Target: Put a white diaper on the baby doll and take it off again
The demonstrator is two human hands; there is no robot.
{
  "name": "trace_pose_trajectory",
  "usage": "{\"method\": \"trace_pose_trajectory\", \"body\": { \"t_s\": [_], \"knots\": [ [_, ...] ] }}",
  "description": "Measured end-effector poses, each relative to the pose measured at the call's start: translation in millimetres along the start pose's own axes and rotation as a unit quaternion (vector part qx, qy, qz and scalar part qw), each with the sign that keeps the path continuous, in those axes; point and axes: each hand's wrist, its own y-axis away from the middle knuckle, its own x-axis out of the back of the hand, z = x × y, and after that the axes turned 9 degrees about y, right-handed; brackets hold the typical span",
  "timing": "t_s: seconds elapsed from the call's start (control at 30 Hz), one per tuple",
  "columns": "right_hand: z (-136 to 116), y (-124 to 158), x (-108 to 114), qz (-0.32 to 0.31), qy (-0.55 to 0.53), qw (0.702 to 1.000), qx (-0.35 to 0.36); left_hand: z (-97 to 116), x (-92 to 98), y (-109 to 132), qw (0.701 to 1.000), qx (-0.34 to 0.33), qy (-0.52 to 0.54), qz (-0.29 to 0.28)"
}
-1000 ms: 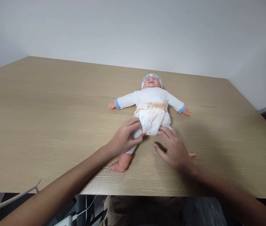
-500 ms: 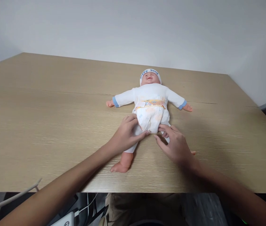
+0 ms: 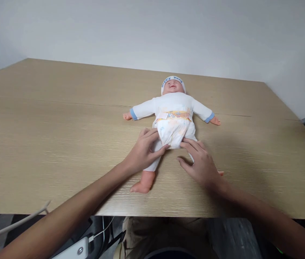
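A baby doll (image 3: 174, 101) in a white outfit with blue cuffs lies on its back, head away from me. Around its waist and hips is a white diaper (image 3: 171, 130) with an orange patterned band in front. My left hand (image 3: 147, 149) touches the diaper's left leg edge, its thumb at the lower crotch edge and its fingers apart from the thumb. On the other side, the fingertips of my right hand (image 3: 198, 158) rest at the right leg edge, thumb held away and open. That hand hides much of the doll's right-side leg.
The doll lies on a wide wooden table (image 3: 68, 144) with a seam across it, against a pale wall (image 3: 152, 32). Below the front edge are a white cable (image 3: 14, 225) and a white power strip or box (image 3: 73, 250).
The view has shifted slightly, so the table and doll sit a little higher. My left thumb has drawn back slightly along the diaper's lower edge. Both hands stay at the diaper.
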Motion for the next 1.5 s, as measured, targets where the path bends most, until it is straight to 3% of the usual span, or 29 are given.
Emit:
{"method": "trace_pose_trajectory", "body": {
  "t_s": [0.2, 0.33, 0.5, 0.63, 0.77, 0.9, 1.07, 1.23, 1.37, 1.5],
  "knots": [
    [-1.1, -2.4, 4.6, -0.043, -0.024, 0.999, -0.009, -4.4, 0.5, -4.0, 0.999, 0.018, 0.026, -0.026],
    [-1.2, -12.1, 7.8, -0.075, -0.059, 0.994, -0.061, -6.1, 2.2, -7.3, 0.998, 0.035, 0.032, -0.028],
    [3.2, -19.6, 4.5, -0.021, -0.108, 0.985, -0.135, -2.1, 6.0, -10.5, 0.997, 0.048, 0.06, -0.019],
    [8.7, -18.6, 2.2, 0.035, -0.097, 0.981, -0.162, -4.6, 3.7, -7.3, 0.985, 0.095, 0.14, 0.018],
    [12.3, -14.7, 5.2, 0.041, -0.088, 0.978, -0.183, -9.4, -3.6, 0.9, 0.95, 0.155, 0.259, 0.083],
    [11.0, -12.6, 8.6, 0.044, -0.08, 0.979, -0.18, -7.5, -5.2, 6.5, 0.93, 0.187, 0.293, 0.119],
    [9.7, -11.6, 10.5, 0.046, -0.049, 0.985, -0.159, 0.8, -1.2, 9.8, 0.932, 0.243, 0.253, 0.094],
    [12.3, -11.1, 12.3, 0.042, -0.029, 0.992, -0.113, 2.0, 2.0, 10.2, 0.944, 0.24, 0.22, 0.059],
    [11.0, -15.3, 13.0, 0.012, -0.045, 0.994, -0.095, 1.8, 5.3, 4.5, 0.942, 0.233, 0.242, 0.008],
    [8.5, -18.8, 11.9, -0.021, -0.098, 0.989, -0.108, 3.8, 6.9, -0.7, 0.924, 0.249, 0.29, -0.006]
  ]
}}
